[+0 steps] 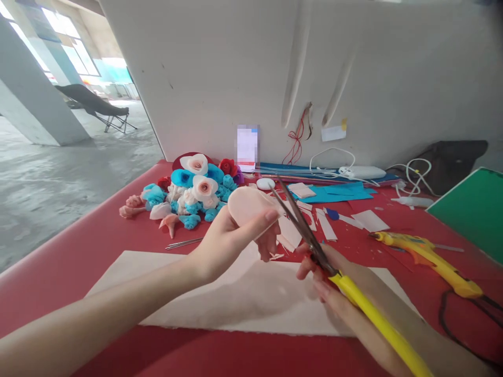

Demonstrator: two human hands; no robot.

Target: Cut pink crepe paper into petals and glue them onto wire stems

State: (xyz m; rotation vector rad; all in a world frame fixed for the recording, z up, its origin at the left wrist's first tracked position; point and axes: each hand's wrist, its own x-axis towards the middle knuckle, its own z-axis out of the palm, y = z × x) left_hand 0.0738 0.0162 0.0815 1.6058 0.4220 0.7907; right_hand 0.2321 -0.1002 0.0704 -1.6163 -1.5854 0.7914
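Observation:
My left hand (236,235) pinches a rounded, pale pink petal-shaped piece (248,205), thumb in front and fingers behind. It is thin sheet material; I cannot tell whether it is paper or fabric. A pair of scissors (312,241) with long dark blades and yellow handles is in my right hand (334,283), blades slightly apart and pointing up and left. Their tips are close to the right edge of the piece, and I cannot tell whether they touch it. Below both hands, a large pale pink sheet (220,309) lies flat on the red table.
Blue, white, pink and red handmade flowers (192,193) are heaped at the back left. Pale offcuts (326,225) and blue sheets (338,192) lie behind my right hand. A yellow glue gun (428,259) and a green board (471,214) are at the right. A phone (247,146) leans against the wall.

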